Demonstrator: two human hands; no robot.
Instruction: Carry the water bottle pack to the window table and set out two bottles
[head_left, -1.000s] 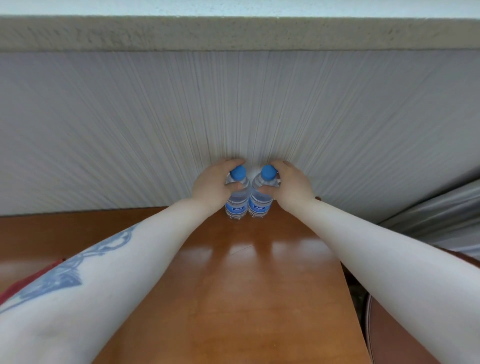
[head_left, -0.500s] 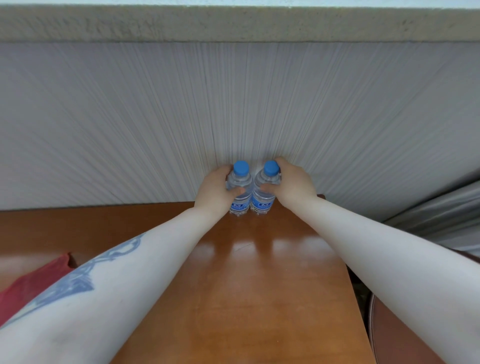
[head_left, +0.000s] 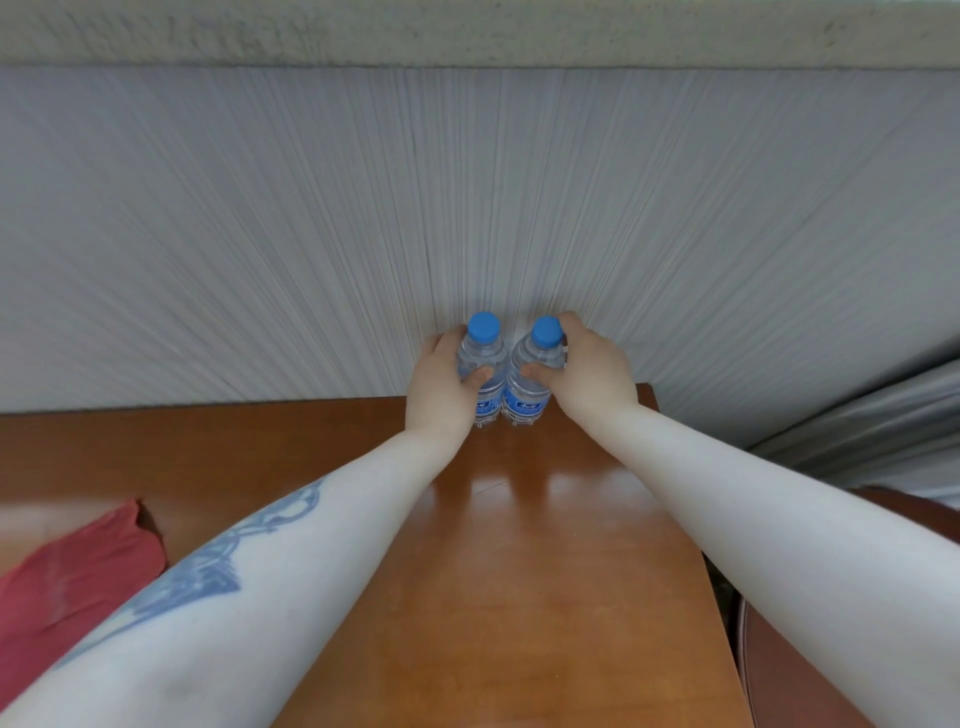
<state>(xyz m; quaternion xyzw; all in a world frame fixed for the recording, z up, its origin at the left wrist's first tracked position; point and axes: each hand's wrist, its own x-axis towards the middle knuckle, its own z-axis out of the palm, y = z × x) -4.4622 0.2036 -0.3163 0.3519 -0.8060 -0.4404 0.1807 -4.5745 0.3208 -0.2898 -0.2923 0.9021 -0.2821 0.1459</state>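
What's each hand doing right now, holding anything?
Left hand: closed around the left bottle, standing on the table.
Right hand: closed around the right bottle, also standing.

We see two blue-capped bottles upright, touching, centre frame at the bench (head_left: 519, 597) far edge by the wall. Left hand (head_left: 441, 392) wraps the left bottle (head_left: 482, 358), right hand (head_left: 592, 376) the right bottle (head_left: 537, 358). Red cloth (head_left: 67, 587) lower left.
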